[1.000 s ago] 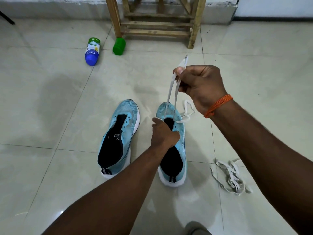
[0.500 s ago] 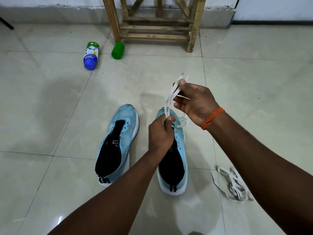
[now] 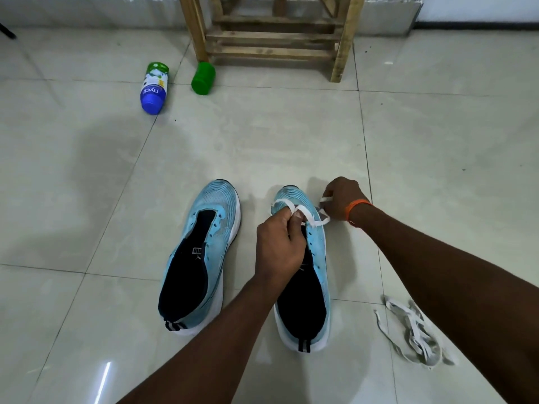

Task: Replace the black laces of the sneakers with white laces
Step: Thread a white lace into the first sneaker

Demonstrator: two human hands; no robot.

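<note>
Lowered right hand (image 3: pixel 342 198) to far right of right sneaker (image 3: pixel 319 237), pinching white lace (image 3: pixel 311 218) end; left hand (image 3: pixel 280 246) pinching lace loop. Pull ends even, keep flat.

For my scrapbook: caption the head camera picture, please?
Left hand and right hand pinch a white lace on a blue sneaker.

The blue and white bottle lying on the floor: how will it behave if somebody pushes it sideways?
The bottle lies on its side and looks round, so it would probably roll on the glossy tiled floor. It seems plastic, so likely light and not fragile, though how full it is cannot be seen.
</note>
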